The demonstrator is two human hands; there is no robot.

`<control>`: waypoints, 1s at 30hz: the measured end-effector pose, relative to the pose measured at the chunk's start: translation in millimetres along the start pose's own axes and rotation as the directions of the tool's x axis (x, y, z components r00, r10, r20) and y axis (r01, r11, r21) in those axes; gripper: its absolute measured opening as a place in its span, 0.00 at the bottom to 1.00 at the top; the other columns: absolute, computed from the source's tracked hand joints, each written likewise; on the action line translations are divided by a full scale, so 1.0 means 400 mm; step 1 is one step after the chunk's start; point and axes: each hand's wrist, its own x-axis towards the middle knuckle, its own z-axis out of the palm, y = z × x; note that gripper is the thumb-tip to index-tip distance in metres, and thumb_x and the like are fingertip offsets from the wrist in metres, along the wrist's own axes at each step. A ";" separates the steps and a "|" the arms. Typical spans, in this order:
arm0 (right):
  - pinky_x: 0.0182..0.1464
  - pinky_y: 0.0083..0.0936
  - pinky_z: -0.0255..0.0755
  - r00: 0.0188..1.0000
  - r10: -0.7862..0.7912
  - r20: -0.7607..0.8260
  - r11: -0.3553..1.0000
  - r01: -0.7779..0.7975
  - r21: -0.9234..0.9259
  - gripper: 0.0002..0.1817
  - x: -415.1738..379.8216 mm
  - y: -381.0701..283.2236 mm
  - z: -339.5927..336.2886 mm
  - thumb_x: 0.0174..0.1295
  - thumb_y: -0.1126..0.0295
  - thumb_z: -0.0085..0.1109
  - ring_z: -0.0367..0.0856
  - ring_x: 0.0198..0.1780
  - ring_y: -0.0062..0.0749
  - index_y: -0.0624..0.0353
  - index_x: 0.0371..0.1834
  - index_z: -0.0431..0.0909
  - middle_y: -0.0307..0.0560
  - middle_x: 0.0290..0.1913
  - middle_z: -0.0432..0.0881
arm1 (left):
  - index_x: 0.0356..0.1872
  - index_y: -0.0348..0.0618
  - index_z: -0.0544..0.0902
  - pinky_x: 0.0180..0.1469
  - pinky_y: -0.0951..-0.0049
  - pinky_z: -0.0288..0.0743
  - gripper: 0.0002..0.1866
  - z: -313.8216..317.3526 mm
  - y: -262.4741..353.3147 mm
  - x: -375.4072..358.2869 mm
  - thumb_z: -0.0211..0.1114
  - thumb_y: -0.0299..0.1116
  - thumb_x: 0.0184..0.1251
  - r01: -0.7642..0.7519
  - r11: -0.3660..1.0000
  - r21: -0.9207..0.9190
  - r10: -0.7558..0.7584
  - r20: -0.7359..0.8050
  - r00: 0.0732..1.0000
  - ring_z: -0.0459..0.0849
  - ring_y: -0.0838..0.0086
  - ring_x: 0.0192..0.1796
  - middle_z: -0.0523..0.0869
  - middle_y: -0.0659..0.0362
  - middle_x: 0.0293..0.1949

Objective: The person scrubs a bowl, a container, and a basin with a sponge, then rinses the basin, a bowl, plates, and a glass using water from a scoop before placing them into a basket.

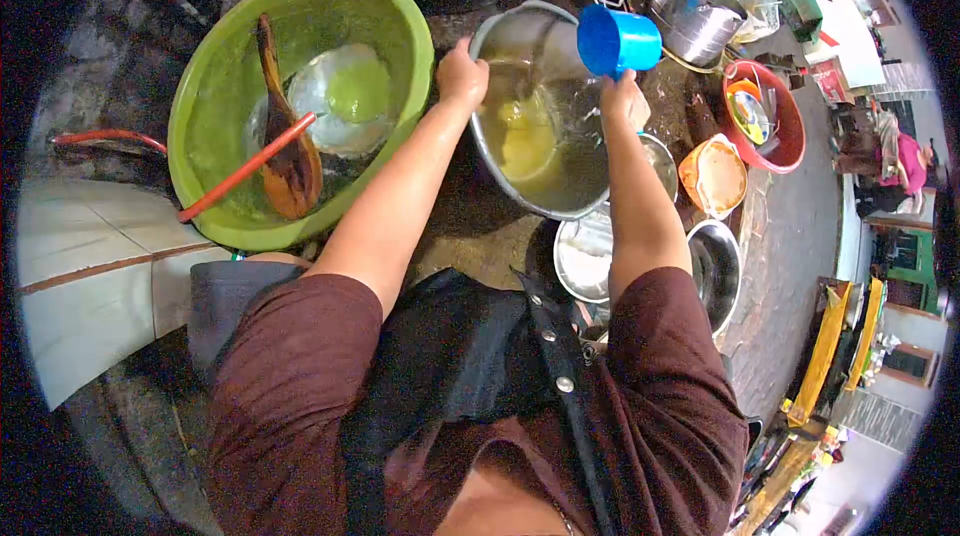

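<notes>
My left hand (pixel 463 79) is closed round the left rim of a deep grey basin (pixel 478 136). A shallow layer of cloudy yellowish liquid (pixel 528 141) lies at the bottom of it. My right hand (pixel 624 103) grips the handle of a blue plastic dipper (pixel 628 41), raised at the basin's right rim with its mouth facing left. To the left stands a large green tub (pixel 412 46) with a long wooden paddle (pixel 287 171) resting inside. A red hose (pixel 245 168) crosses the green tub's near left rim.
Metal pots (pixel 700 16) stand at the back right, near a red basin (pixel 795 126) holding small items. An orange bucket (pixel 712 176) and steel bowls (pixel 718 266) sit on the right. A tiled ledge (pixel 95 276) is at my left. A person (pixel 905 164) is far right.
</notes>
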 end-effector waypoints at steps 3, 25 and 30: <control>0.41 0.41 0.70 1.000 -0.010 0.027 0.996 0.013 -0.087 0.17 -0.045 0.059 -0.019 0.57 0.52 0.50 0.79 0.40 0.51 0.53 0.41 0.68 0.55 0.36 0.81 | 0.47 0.44 0.75 0.46 0.57 0.71 0.20 0.012 -0.012 0.017 0.57 0.29 0.49 -0.017 0.999 0.040 0.017 0.002 1.000 0.79 0.52 0.42 0.81 0.45 0.37; 0.43 0.41 0.70 0.639 -0.759 0.125 0.625 0.661 0.415 0.16 -0.473 -0.507 -0.193 0.53 0.55 0.55 0.79 0.41 0.45 0.54 0.37 0.72 0.46 0.35 0.81 | 0.38 0.43 0.74 0.30 0.65 0.70 0.14 0.039 0.006 -0.058 0.65 0.34 0.51 -0.457 0.869 -0.188 0.472 0.039 0.881 0.78 0.66 0.24 0.80 0.53 0.25; 0.37 0.40 0.69 0.793 -0.335 -0.509 0.682 0.577 0.450 0.07 -0.416 -0.299 -0.229 0.50 0.68 0.53 0.77 0.35 0.46 0.56 0.31 0.76 0.50 0.29 0.78 | 0.30 0.39 0.75 0.36 0.65 0.70 0.15 -0.014 0.119 -0.106 0.61 0.42 0.58 -0.710 0.657 0.255 0.694 0.164 0.701 0.77 0.68 0.27 0.79 0.59 0.24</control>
